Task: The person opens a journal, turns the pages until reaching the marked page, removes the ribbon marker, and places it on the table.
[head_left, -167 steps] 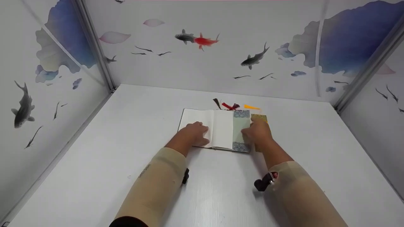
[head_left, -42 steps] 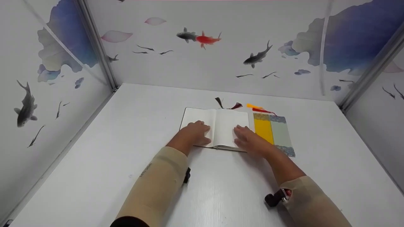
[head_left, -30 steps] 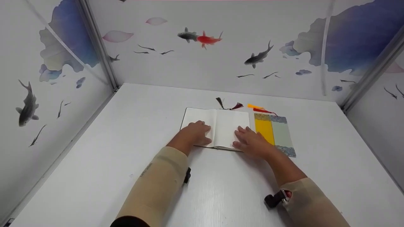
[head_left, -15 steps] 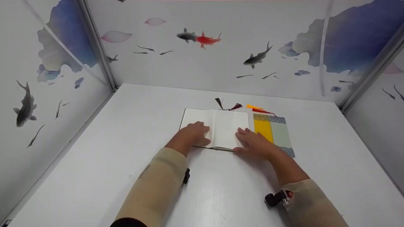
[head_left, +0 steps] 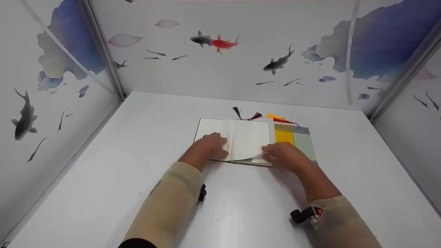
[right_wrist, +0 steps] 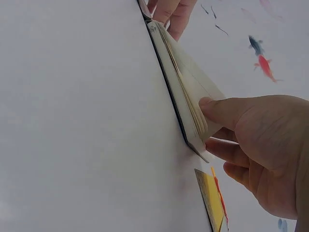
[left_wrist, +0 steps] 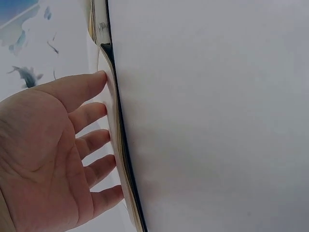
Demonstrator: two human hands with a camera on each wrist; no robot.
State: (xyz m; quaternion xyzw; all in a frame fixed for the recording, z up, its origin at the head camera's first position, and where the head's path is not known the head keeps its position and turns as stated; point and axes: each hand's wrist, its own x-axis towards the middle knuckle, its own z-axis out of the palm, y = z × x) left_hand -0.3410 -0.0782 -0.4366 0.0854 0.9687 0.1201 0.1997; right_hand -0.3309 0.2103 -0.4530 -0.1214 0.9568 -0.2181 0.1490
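Observation:
An open notebook (head_left: 248, 139) with blank white pages lies on the table. My left hand (head_left: 214, 146) rests on its left page, and the left wrist view shows the fingers fairly straight, tips on the paper. At the near right corner my right hand (head_left: 280, 155) pinches a page (right_wrist: 193, 77) between thumb and fingers, lifted off those below. A strip of patterned material (head_left: 246, 160) shows under the raised edge. Right of the notebook lie a yellow bookmark (head_left: 284, 136) and a pale green bookmark (head_left: 304, 143), side by side, partly covered by my right hand.
A black tassel (head_left: 236, 112) and a dark red tassel (head_left: 256, 116) stick out past the notebook's far edge. An orange tassel (head_left: 275, 116) and a red tassel (head_left: 285, 121) lie beyond the bookmarks. Walls printed with fish surround the white table (head_left: 155, 113).
The pale green bookmark has gone from the right page to beside the yellow one. My right hand, earlier spread on the page, has slid to its near corner and raised it. The left hand stays put.

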